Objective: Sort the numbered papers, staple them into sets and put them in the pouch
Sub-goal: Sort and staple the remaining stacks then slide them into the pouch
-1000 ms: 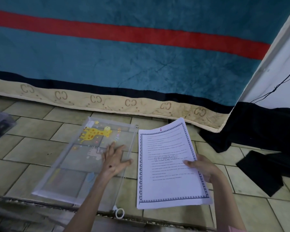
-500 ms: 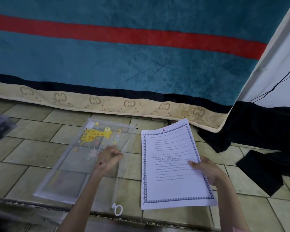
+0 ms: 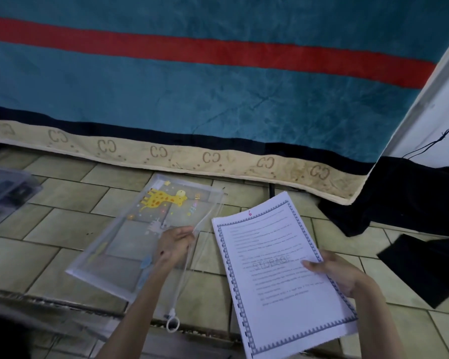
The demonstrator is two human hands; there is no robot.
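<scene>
We're on the last step, bagging the set. Our left hand [image 3: 175, 244] pinches the open zip edge of the giraffe pouch [image 3: 140, 231], lower middle of frame on the floor tiles [image 3: 70, 224]. Our right hand [image 3: 335, 274] grips the papers [image 3: 278, 270] lower right. Next we'd probably hold that mouth open and slide the stack in edge first.

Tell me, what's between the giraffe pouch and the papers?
Just bare floor tiles in the head view; the pouch and the papers don't touch.
</scene>
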